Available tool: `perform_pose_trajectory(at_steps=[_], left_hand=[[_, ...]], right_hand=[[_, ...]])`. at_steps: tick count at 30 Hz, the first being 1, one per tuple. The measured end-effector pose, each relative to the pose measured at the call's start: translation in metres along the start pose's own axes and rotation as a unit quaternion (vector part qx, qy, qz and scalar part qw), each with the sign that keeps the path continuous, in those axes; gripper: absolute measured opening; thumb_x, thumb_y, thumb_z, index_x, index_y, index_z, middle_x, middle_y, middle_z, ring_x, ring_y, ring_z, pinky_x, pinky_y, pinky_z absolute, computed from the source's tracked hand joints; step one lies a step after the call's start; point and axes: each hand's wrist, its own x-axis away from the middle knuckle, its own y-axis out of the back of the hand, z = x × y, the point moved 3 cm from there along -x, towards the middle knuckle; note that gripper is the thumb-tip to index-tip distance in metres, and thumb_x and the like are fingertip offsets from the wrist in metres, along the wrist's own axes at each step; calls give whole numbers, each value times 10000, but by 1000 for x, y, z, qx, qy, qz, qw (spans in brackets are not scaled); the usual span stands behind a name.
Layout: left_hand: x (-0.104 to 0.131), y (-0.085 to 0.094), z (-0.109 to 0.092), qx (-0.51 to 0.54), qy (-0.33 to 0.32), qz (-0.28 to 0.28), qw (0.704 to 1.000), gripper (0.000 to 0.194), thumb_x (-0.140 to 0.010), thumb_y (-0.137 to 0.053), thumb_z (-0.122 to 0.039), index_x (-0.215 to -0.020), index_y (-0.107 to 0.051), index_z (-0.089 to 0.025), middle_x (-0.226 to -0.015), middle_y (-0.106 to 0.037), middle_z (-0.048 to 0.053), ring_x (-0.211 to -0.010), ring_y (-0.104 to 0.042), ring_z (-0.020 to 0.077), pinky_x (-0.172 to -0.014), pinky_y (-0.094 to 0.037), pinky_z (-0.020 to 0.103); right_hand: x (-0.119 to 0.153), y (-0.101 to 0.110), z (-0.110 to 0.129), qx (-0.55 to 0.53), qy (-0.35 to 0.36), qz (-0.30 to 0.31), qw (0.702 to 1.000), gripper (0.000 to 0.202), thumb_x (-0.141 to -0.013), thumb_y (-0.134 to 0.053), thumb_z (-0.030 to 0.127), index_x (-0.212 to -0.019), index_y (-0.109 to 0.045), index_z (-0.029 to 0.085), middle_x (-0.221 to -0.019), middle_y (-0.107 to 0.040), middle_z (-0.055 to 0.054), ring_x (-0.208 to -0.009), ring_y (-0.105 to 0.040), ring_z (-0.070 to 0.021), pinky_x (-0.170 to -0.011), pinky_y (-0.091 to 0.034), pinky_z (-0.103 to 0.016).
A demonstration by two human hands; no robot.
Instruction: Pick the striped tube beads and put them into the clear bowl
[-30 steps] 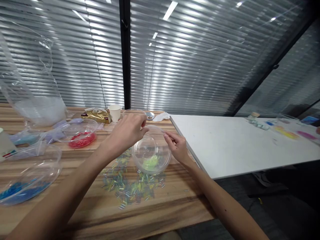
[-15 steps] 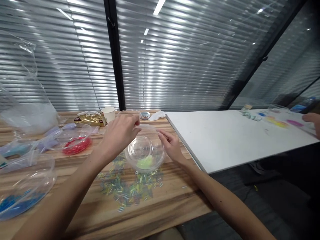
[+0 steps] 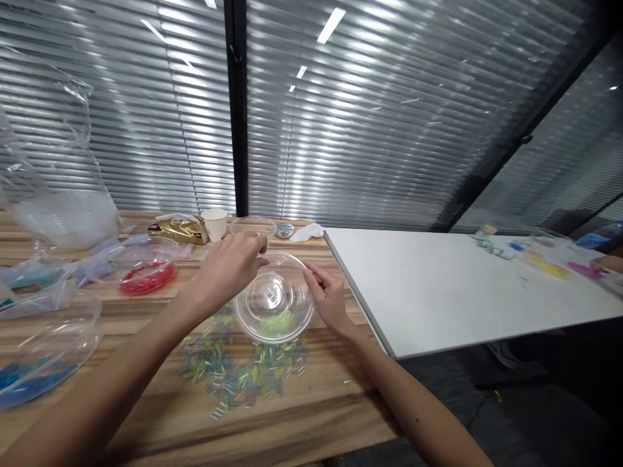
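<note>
Well, hands (image 3: 328,298) at clear bowl (image 3: 273,299).

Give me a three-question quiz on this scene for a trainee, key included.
1. Fill in the colour: the right hand holds the rim of a clear round container, and the pieces inside are ____.

2. Multiple choice: what stands immediately right of the gold packet?
A) red pieces
B) paper cup
C) blue pieces

3. True or false: the scattered pieces lie on the white table.

Key:
1. Yellow-green.
2. B.
3. False; they lie on the wood-grained table.
</note>
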Motion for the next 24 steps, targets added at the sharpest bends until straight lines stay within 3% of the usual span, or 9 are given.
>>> perform_pose_trajectory(at_steps=[8, 13, 16, 20, 24], left_hand=[[2, 6, -6, -5, -2, 5, 1000, 112, -844, -526, -239, -855, -604, -159, -806, -650, 69, -671, -571, 196, -543, -302, 277], [0, 8, -4, 32, 10, -15, 999, 174, -832, -544, -303, -746, -591, -160, -697, -638, 50, -632, -567, 184, -540, -332, 269], [-1, 11, -1, 40, 2, -55, 998, 170, -816, -565, -328, -769, -598, -168, -712, -645, 42, -648, -575, 185, -557, -353, 267], [0, 12, 0, 56, -15, -66, 996, 164, -815, -556, -309, -878, -620, -172, -779, -665, 48, -690, -592, 189, -584, -385, 268], [1, 9, 3, 59, -10, -61, 996, 209, -816, -537, -316, -942, -627, -175, -784, -673, 58, -702, -605, 204, -597, -402, 282]], right_hand=[[-3, 7, 4, -24, -22, -17, 999, 342, -819, -540, 366, -957, -711, 105, -504, -428, 31, -459, -310, -78, -439, -259, -213], [-4, 12, 11, -24, 0, -32, 999, 343, -824, -530, 353, -973, -702, 97, -487, -338, 55, -455, -278, -72, -442, -254, -209], [-4, 12, 10, -19, 14, -58, 998, 335, -832, -524, 340, -998, -696, 105, -499, -373, 49, -469, -312, -78, -458, -290, -211], [-4, 13, 7, -16, 1, -89, 996, 335, -838, -519, 348, -993, -693, 108, -564, -494, 16, -487, -348, -83, -458, -306, -215], [-4, 14, 6, -11, 1, -93, 996, 344, -849, -505, 346, -1006, -684, 97, -538, -454, 29, -476, -320, -78, -447, -281, -213]])
